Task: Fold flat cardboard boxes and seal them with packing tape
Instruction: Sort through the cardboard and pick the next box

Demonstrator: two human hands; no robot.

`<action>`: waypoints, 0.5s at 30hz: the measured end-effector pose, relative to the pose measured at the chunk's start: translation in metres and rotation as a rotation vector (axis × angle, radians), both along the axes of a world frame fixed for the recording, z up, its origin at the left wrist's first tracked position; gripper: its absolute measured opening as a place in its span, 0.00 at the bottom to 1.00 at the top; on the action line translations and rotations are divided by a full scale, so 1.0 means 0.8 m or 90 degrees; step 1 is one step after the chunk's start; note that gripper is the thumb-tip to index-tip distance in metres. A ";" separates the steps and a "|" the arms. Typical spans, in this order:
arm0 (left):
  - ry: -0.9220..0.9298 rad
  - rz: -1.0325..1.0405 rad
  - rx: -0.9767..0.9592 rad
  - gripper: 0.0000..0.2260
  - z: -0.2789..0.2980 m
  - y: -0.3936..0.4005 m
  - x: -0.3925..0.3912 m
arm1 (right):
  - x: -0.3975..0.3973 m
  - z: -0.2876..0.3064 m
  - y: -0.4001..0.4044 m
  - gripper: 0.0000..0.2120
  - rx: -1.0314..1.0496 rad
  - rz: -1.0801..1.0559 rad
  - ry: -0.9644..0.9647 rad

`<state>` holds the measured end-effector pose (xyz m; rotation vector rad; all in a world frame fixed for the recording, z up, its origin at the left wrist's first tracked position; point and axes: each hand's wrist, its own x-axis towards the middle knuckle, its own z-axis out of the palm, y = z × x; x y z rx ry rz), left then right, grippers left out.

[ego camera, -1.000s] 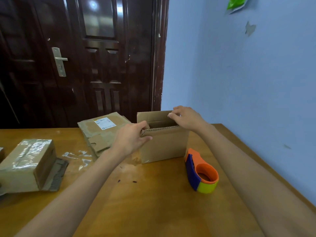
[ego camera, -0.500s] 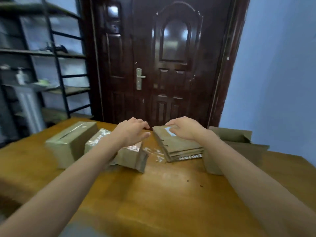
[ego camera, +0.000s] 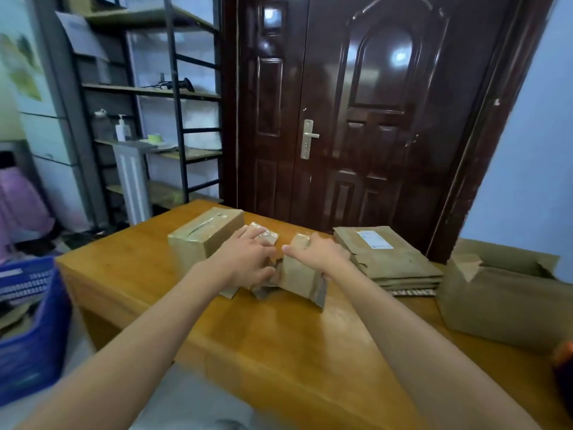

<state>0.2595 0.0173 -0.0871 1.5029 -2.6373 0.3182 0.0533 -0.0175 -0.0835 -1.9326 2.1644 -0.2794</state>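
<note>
Both of my hands rest on a small taped cardboard box (ego camera: 297, 277) in the middle of the wooden table (ego camera: 279, 346). My left hand (ego camera: 248, 259) grips its left end. The box's top right is under my right hand (ego camera: 319, 254), fingers curled over it. To its left stands a bigger sealed box (ego camera: 201, 240) with tape along its top. A stack of flat cardboard boxes (ego camera: 390, 259) with a white label lies to the right. At the far right sits the open box (ego camera: 508, 293) with its flaps up. An orange edge of the tape dispenser (ego camera: 564, 355) shows at the right border.
A dark double door (ego camera: 372, 119) stands behind the table. Metal shelving (ego camera: 161, 97) with a bottle and small items fills the back left. A blue crate (ego camera: 28, 324) sits on the floor by the table's left end. The blue wall (ego camera: 539, 150) runs along the right.
My view swung left from the open box and tape dispenser. Both hands left the open box and moved onto the small taped box, gripping it.
</note>
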 end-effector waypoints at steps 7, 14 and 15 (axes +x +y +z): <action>0.030 -0.048 0.067 0.16 -0.009 0.014 -0.043 | -0.005 -0.005 0.011 0.53 0.056 0.003 -0.010; 0.259 -0.083 0.084 0.19 0.002 0.013 -0.059 | -0.094 0.059 0.041 0.37 0.032 -0.036 -0.326; 0.290 -0.093 0.082 0.20 0.004 0.014 -0.063 | -0.112 0.071 0.055 0.32 0.063 -0.052 -0.421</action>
